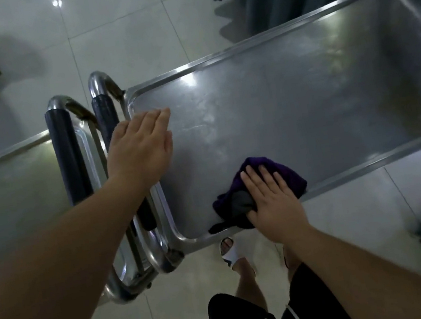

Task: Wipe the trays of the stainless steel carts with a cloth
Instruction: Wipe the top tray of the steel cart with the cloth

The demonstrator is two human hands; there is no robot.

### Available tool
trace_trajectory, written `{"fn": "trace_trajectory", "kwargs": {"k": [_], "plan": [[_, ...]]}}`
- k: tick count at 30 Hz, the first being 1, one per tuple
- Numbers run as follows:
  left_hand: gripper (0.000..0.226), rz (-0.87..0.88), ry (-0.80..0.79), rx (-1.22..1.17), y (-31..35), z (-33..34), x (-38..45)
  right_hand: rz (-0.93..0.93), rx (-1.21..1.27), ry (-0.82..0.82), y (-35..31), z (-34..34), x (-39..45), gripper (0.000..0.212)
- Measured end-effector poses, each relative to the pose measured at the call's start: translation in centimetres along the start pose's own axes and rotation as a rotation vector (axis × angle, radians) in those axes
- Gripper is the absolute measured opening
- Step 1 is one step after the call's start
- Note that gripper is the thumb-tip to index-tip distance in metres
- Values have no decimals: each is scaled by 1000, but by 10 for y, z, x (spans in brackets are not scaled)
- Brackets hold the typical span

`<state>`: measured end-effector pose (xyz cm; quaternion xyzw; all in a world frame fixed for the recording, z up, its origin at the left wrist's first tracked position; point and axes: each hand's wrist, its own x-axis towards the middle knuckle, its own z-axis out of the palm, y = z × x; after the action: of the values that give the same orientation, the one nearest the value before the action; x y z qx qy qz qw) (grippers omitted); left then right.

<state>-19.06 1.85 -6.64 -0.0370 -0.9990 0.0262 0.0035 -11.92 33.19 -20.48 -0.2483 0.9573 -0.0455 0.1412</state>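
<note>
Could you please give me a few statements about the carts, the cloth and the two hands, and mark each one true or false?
1. The right hand presses flat on a purple cloth. True.
2. The cloth lies on the floor. False: it lies on the tray of the right cart, near its front corner.
3. The left hand holds a spray bottle. False: it is flat with straight fingers and holds nothing.
4. Two cart handles with dark grips stand side by side between the trays. True.
5. Plates are stacked on the tray being wiped. False: only the cloth and the hands are on it.
</note>
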Motion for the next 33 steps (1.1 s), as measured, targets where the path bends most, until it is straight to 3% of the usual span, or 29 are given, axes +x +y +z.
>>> {"fn": "trace_trajectory", "kwargs": {"k": [4,10,23,33], "plan": [[60,27,-181,121,5,2,4,67,-17,4,48,-9,-4,84],[64,-141,-260,-72,65,11,14,143,9,26,114,-20,-10,83],[62,-310,-318,-380,250,37,55,194,-1,43,270,-46,-20,83],[64,-447,-304,-427,317,62,78,293,6,45,400,-69,-26,81]]}}
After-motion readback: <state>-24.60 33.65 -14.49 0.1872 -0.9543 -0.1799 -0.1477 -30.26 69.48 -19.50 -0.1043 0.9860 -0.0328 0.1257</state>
